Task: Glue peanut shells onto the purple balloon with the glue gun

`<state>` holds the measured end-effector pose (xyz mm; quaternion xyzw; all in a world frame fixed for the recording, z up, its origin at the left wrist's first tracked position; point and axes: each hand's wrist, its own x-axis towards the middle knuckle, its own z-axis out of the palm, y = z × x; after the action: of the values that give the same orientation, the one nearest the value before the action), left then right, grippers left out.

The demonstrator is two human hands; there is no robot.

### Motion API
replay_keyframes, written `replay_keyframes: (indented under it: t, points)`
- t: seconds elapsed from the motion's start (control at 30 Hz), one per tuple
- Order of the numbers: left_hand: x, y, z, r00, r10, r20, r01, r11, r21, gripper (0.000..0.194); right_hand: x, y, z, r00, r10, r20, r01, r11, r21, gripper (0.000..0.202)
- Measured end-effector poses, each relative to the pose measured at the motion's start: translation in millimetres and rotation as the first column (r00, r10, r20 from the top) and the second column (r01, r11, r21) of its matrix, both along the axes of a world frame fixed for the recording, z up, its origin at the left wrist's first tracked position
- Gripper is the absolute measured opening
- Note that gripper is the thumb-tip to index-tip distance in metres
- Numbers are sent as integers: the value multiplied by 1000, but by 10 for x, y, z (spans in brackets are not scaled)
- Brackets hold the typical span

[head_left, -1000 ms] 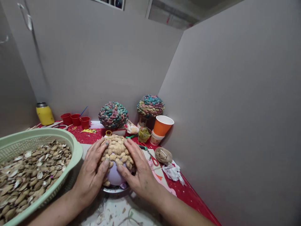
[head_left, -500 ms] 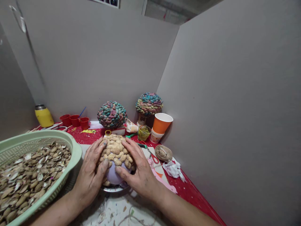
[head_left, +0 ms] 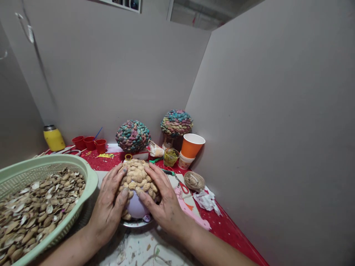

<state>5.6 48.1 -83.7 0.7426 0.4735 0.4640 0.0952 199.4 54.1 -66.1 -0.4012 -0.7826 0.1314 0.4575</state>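
Observation:
A pale purple balloon [head_left: 136, 207] is partly covered with peanut shells [head_left: 135, 176]; its bare side faces me. It rests in a shiny metal dish [head_left: 135, 224]. My left hand [head_left: 111, 197] lies curved against its left side, fingertips on the shells and thumb at the edge of the bare patch. On the right side, my right hand [head_left: 163, 197] grips it the same way, its thumb at the lower edge of the shells. The balloon's knot [head_left: 146, 218] shows low at the front. Both hands hide the sides of the balloon.
A green basket [head_left: 93, 177] of shells [head_left: 41, 207] stands at left. Behind are two coloured shell-covered balls [head_left: 133, 135], red cups [head_left: 89, 143], a yellow bottle [head_left: 53, 139] and an orange paper cup [head_left: 192, 145]. Scissors [head_left: 183, 187] and twine [head_left: 194, 181] lie right. Grey panels [head_left: 263, 122] enclose the table.
My right thumb has shifted up a little, from the bare purple patch to the edge of the shells. The knot now shows more clearly. The view has tilted slightly.

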Motion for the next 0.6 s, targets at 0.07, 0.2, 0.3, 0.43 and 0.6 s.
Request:
replay_keyframes:
  t: [0.07,0.2,0.3,0.43,0.6]
  points:
    - [-1,-1,-3,1000,-1,4,1,1000,4,42,-5,4,-7,1000,-2,-8,2,1000,11,50]
    - [-8,0,-16,1000,-17,0,17,1000,20,45,10,17,-20,1000,7,-25,-7,1000,7,50]
    - [-13,-1,-43,1000,-5,1,5,999,33,49,65,23,12,999,31,-33,-32,999,-26,53]
    - [-6,-63,-63,999,41,25,-45,987,151,56,238,22,196,999,-30,-40,30,1000,-2,47]
    - [52,-284,-52,970,-190,-151,240,843,481,57,645,16,451,975,-187,115,190,982,-11,35]
